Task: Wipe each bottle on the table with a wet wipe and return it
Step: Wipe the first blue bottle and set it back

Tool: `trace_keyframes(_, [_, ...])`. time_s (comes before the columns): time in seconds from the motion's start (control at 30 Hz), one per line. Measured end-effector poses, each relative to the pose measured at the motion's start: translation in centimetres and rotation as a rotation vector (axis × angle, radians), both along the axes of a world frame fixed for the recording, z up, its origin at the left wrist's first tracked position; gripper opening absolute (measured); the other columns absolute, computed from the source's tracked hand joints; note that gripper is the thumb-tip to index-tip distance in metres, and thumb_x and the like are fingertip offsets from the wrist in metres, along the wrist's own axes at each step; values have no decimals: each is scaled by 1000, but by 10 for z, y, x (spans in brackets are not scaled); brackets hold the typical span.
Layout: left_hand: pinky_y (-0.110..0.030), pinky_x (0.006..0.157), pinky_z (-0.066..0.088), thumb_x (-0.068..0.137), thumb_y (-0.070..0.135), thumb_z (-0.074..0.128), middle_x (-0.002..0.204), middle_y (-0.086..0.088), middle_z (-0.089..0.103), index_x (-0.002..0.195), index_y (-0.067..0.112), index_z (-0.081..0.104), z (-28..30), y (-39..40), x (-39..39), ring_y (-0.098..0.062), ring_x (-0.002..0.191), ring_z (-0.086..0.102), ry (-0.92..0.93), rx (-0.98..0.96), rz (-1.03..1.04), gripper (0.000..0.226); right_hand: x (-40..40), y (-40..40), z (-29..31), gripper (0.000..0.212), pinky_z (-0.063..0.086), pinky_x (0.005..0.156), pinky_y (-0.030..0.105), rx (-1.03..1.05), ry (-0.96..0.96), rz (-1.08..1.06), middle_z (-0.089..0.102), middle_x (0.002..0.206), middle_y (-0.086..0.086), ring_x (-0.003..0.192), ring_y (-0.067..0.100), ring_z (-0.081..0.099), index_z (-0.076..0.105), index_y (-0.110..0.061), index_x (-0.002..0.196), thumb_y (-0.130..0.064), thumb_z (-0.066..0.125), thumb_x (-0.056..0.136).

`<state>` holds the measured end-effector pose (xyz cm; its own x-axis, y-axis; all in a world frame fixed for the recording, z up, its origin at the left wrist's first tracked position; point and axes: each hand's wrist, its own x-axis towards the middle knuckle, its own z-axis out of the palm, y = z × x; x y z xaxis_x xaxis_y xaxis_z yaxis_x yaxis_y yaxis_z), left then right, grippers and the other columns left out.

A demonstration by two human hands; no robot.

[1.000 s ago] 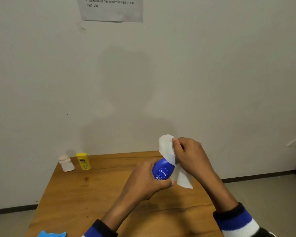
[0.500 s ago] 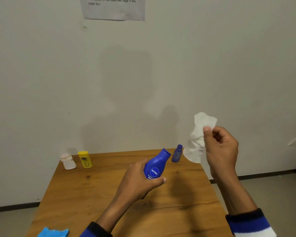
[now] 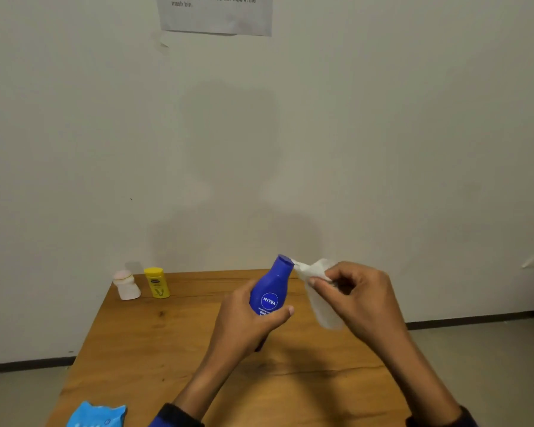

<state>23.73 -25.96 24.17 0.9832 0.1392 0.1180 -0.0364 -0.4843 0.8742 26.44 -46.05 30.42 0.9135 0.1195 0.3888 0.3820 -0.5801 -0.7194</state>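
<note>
Wipe pack (image 3: 97, 415), blue, at lower left edge of frame on the table (image 3: 173, 343). Left hand (image 3: 244, 325) at centre, fingers and thumb curled round the lower body of the bottle (image 3: 272, 288); long axis near upright, cap tipped slightly right. Right hand (image 3: 356, 295) just right of it, pinching the wipe (image 3: 313, 278); wipe's top corner touches the cap. Cap is nearer the right hand, so likely wiped next. Bottle: deep blue, round white-ringed logo, narrow neck. Far left: yellow bottle (image 3: 157, 282), white bottle (image 3: 127, 285).

Head-worn view, forward-down over table (image 3: 154, 343)
</note>
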Motion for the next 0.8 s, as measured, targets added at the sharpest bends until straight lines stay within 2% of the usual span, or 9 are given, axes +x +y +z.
trace_keyframes(0.07, [-10,51,48,61,62,84,74,15,67,93,40,58,5,7,2,1,68,65,-22,11,0,47,6,-7,11,7,54,57,20,80,-5,14,70,77,-8,70,8,65,74,-20,85,-24,79,81])
trace_keyframes(0.17, [-12,51,49,59,65,83,75,12,68,94,38,59,8,6,3,-1,69,66,-24,32,-41,51,11,6,21,16,57,70,18,100,-108,101,71,97,-9,85,5,68,74,-17,100,-8,72,87])
trace_keyframes(0.23, [-13,50,50,55,67,84,75,16,68,91,38,60,8,3,5,1,71,67,-23,10,-46,52,9,22,18,19,54,78,15,26,-172,191,71,105,-3,90,2,66,73,-10,103,2,69,87])
trace_keyframes(0.3, [-12,52,51,53,69,83,79,22,69,93,42,58,8,3,5,5,76,67,-19,-12,-68,54,4,31,6,21,55,85,17,-51,-196,224,70,112,0,100,5,65,71,-7,109,-1,70,89])
trace_keyframes(0.4, [-13,53,51,54,71,83,85,25,69,94,47,60,8,8,2,1,74,68,2,-50,-116,51,-1,16,-10,14,59,72,19,-18,-189,168,73,97,-7,89,4,68,74,-14,102,-11,72,89])
trace_keyframes(0.53, [-22,60,59,63,67,81,93,13,70,112,62,46,14,17,-1,-9,77,72,74,-338,-18,61,1,-9,-25,10,60,62,28,98,25,29,72,79,-13,75,7,68,73,-31,85,-22,77,84])
trace_keyframes(0.63, [-25,61,58,75,58,78,97,8,69,131,55,37,19,21,-1,-19,75,73,113,-451,-53,69,5,-11,-21,7,62,66,34,242,114,40,73,88,-10,83,11,69,75,-28,90,-24,75,85])
trace_keyframes(0.7, [-32,64,58,79,49,78,101,-3,69,131,44,45,19,19,-1,-22,75,72,127,-585,-124,62,7,-5,-12,10,63,71,36,303,111,98,74,93,-8,88,13,70,76,-26,96,-25,73,86])
trace_keyframes(0.8, [-39,70,60,79,40,73,109,-11,69,126,21,56,21,9,-1,-26,93,71,135,-777,-178,53,9,17,1,11,59,71,29,316,59,187,73,92,-6,88,13,69,75,-19,98,-15,73,88])
